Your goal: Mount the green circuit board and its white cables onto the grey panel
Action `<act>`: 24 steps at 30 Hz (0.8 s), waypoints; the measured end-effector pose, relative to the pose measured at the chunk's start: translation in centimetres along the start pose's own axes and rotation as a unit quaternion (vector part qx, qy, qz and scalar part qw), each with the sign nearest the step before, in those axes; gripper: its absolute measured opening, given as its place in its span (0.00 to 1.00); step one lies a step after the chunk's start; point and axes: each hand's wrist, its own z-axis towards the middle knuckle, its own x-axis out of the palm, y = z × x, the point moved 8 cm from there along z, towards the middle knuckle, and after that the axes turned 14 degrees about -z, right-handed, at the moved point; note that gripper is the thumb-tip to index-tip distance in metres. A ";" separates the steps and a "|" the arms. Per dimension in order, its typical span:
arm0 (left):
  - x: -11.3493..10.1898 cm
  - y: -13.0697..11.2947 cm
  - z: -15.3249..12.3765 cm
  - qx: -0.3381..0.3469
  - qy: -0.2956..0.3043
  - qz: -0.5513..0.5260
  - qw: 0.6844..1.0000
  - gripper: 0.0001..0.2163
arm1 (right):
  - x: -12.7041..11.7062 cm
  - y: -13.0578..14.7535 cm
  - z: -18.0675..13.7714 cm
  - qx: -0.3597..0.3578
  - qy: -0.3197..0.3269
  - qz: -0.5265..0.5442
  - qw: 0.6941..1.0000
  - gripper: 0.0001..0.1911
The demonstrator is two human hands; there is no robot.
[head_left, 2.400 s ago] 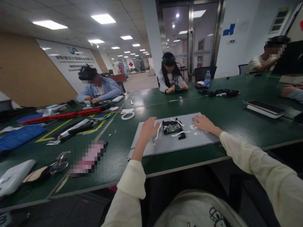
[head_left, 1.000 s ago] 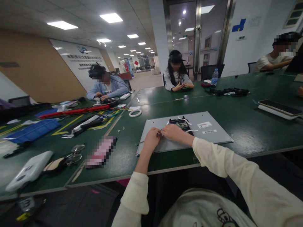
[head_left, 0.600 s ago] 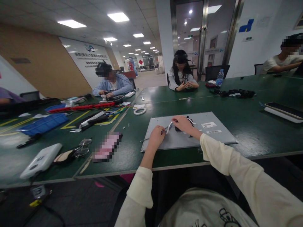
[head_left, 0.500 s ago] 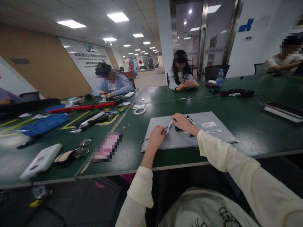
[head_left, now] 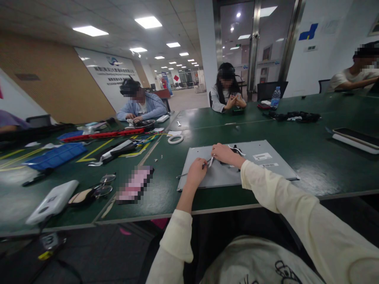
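Note:
A flat grey panel (head_left: 257,173) with paper labels lies in front of me. Over its left part, my left hand (head_left: 197,171) is closed around a thin dark cable-like piece (head_left: 182,176), whose end sticks out to the left. My right hand (head_left: 225,153) pinches a narrow white strip (head_left: 211,161), which hangs beside the piece's other end. Whether the strip touches the piece I cannot tell. Behind my right hand, partly hidden, a black item (head_left: 235,149) with a curled white strip rests on the panel.
Left of the panel lie a pink phone (head_left: 136,183), glasses (head_left: 103,185), a white device (head_left: 53,201) and a blue basket (head_left: 56,156). A white tape ring (head_left: 175,139) sits beyond. Co-workers sit around the green table (head_left: 207,128); a bottle (head_left: 275,98) stands at the far side.
My right hand has shifted slightly left and closer to my left hand, drawing the white strip's top with it. My left hand stays almost where it was.

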 end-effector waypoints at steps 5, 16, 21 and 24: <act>0.1 0.0 0.0 -0.003 0.007 0.008 1.000 0.09 | -0.3 0.4 0.3 0.015 -0.033 0.023 0.999 0.11; 0.2 0.1 0.1 0.014 0.001 -0.021 1.000 0.11 | 1.5 -1.0 -1.0 0.042 -0.047 0.140 0.988 0.14; -0.6 0.3 1.0 -0.007 -0.038 -0.054 0.998 0.12 | 1.6 -1.3 -1.6 0.041 -0.096 0.189 0.976 0.17; -0.3 0.0 2.8 -0.022 -0.039 -0.011 0.999 0.11 | 1.3 -1.9 -1.8 0.060 -0.135 0.225 0.963 0.20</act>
